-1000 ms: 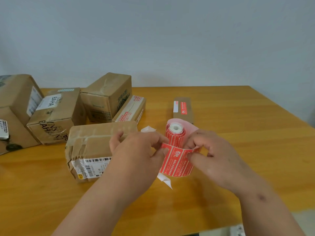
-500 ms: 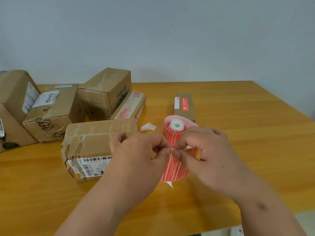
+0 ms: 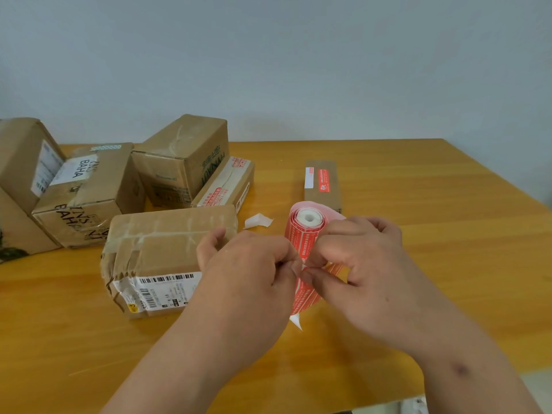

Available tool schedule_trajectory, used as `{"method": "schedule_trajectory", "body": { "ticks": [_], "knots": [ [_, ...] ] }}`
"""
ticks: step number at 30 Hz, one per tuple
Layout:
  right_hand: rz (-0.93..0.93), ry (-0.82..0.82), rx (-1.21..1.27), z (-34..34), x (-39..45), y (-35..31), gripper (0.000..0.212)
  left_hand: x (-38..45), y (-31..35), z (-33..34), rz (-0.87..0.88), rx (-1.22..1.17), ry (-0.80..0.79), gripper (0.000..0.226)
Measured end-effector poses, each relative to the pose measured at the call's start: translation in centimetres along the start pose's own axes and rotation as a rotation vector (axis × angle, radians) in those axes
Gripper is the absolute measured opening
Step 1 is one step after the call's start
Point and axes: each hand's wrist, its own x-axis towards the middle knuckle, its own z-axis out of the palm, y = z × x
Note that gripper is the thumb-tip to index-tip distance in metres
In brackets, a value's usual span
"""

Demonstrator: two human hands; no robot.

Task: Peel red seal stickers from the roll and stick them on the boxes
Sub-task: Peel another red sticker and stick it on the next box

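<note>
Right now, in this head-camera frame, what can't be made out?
- Whether a red seal sticker has lifted off its backing: the left hand and right hand pinch over that spot.
- Print on the red sticker roll: too small.
- The large brown cardboard box far left: cut by the frame edge.
- The brown taped parcel: its right end sits behind the left hand.

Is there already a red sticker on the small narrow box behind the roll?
Yes, the narrow box behind the roll carries a red sticker on top.

Wood table (image 3: 448, 234) w/ boxes (image 3: 167, 252), roll (image 3: 304, 234)
</note>
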Motion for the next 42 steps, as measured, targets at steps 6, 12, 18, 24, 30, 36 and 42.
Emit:
{"method": "schedule_trajectory", "body": {
  "ticks": [6, 12, 18, 24, 30, 36, 42],
  "knots": [
    [-0.024, 0.018, -0.015, -0.2, 0.1, -0.1, 0.016, 0.1, 0.0, -0.2, 0.006, -0.037, -0.003, 0.024],
    [-0.030, 0.054, -0.022, -0.3, 0.1, -0.2, 0.016, 0.3, 0.0, -0.5, -0.013, -0.046, -0.020, 0.024],
    [0.047, -0.012, 0.071, -0.6, 0.2, -0.2, 0.018, 0.4, 0.1, -0.8, -0.036, -0.059, -0.077, 0.028],
    [0.084, -0.074, 0.164, -0.7, 0.7, 0.3, 0.022, 0.4, 0.7, -1.1, -0.064, -0.167, -0.020, 0.022],
    [0.062, -0.023, 0.171, -0.4, 0.6, 0.5, 0.025, 0.2, 0.8, -1.2, -0.076, -0.277, 0.029, 0.017],
    [0.068, -0.013, 0.184, -0.6, 0.3, 0.2, 0.025, 0.3, 1.1, -1.2, -0.126, -0.377, -0.006, 0.015],
    [0.149, -0.140, 0.318, -0.9, 0.7, 0.6, 0.024, 0.1, 1.6, -1.8, -0.133, -0.406, -0.023, 0.020]
  ]
}}
